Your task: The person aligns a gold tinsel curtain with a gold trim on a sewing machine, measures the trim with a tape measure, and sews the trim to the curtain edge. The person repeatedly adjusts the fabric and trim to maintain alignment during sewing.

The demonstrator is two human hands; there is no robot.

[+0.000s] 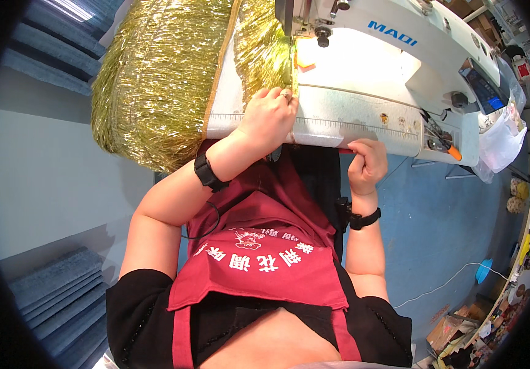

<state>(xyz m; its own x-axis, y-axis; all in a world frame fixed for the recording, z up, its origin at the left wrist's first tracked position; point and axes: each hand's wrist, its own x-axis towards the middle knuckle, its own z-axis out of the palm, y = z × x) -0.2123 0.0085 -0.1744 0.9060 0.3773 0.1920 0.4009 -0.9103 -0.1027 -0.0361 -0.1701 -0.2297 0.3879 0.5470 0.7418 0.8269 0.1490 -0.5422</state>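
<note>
1. A thick gold tinsel bundle (160, 80) is covering the left end of the worktop (351, 111) and is hanging past its front left corner, its brown band running up the right side.
2. I am wearing a black wristband (209, 173) on my left wrist.
3. A narrower gold fringe strip (264, 52) is lying right of that bundle, its right edge reaching back beneath the machine's head.
4. My left hand (268, 122) is reaching over the worktop's front edge and grasping the near end of the strip's right edge, fingers bent down.
5. A small orange piece (306, 61) is lying just right of the strip.
6. My right hand (367, 165) is curling its fingers in at the worktop's front edge, well apart from the fringe; I cannot tell whether it is holding anything.
7. The white sewing machine (375, 15) is standing along the worktop's back.
8. An orange-handled tool (454, 152) is lying at the worktop's front right corner.
9. A pale plastic bag (502, 142) is hanging beyond the right edge.
</note>
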